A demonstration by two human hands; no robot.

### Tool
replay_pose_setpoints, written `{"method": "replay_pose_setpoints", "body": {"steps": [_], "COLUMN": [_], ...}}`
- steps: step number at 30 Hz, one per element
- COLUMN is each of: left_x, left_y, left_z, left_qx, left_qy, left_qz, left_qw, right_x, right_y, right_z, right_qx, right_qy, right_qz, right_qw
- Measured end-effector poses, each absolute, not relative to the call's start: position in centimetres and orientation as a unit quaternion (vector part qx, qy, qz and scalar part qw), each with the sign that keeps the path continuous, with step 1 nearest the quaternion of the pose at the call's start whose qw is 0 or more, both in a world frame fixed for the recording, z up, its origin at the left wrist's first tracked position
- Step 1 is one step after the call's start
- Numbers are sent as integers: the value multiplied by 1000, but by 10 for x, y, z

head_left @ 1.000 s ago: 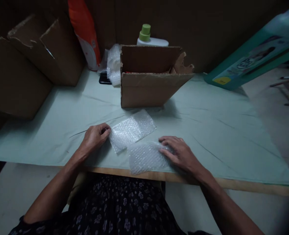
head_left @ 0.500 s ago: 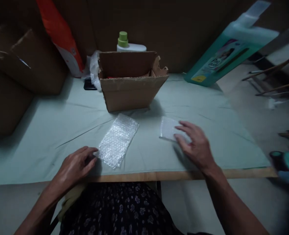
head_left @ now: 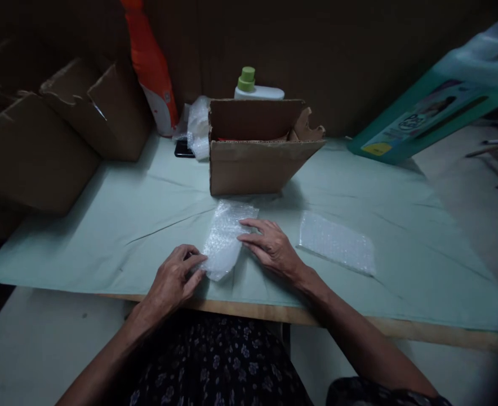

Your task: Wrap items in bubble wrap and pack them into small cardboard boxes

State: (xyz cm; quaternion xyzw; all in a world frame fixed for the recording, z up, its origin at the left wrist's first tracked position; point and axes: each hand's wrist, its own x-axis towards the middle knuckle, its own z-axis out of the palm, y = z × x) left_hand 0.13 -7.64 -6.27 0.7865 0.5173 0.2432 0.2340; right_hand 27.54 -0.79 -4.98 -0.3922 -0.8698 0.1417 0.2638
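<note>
A clear bubble wrap pouch [head_left: 226, 239] lies on the cloth in front of me, slightly bent along its lower edge. My left hand [head_left: 178, 276] has its fingertips and thumb at the pouch's lower left edge, gripping it lightly. On the opposite side, my right hand [head_left: 273, 247] holds the right edge, its fingertips on top of the plastic. Further right, a second flat bubble wrap piece [head_left: 337, 242] lies flat, apart from both hands. Just beyond the first pouch stands an open cardboard box [head_left: 257, 166] with something red inside, mostly hidden.
Behind the box are a white bottle with a green cap [head_left: 247, 82], crumpled bubble wrap [head_left: 198, 127] and a black object [head_left: 184, 149]. An orange bottle [head_left: 154, 73] and large cardboard boxes [head_left: 33, 152] stand left. A teal jug [head_left: 426, 110] leans at right.
My right hand has left the right-hand bubble wrap piece and moved left onto the other pouch. That pouch has turned and bent slightly. The view has shifted left.
</note>
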Motion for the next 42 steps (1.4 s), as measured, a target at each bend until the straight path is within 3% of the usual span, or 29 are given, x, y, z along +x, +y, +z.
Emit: {"method": "replay_pose_setpoints", "body": {"steps": [5,11,16,23,25,29,32,35,38,42], "left_x": [8,11,4,-2,-7,-17,-10,14,39,38], "left_y": [-78,-78,-81,-100,-108,-116,-103,-76,-44,-12], "left_z": [-61,-51,-53,-48,-47,-40,-29,-28,-44,-74], "left_qx": [763,667,428,154,172,327,576,772,846,860], "left_qy": [498,544,622,580,597,689,640,520,472,493], "left_qz": [290,342,396,446,469,550,454,336,234,106], "left_qw": [291,377,523,663,627,340,228,143,83,80], "right_x": [262,243,240,253,258,283,307,305,276,247], "right_y": [-11,-30,-50,-63,-64,-64,-60,-47,-25,3], "right_z": [-35,-34,-51,-65,-64,-54,-33,-14,-20,-61], "right_qx": [-396,-384,-320,-343,-345,-336,-347,-371,-389,-418], "right_qy": [-861,-832,-886,-892,-895,-915,-919,-905,-897,-897], "right_qz": [141,53,87,56,51,75,111,146,139,92], "right_qw": [286,398,323,287,279,210,147,148,159,107]}}
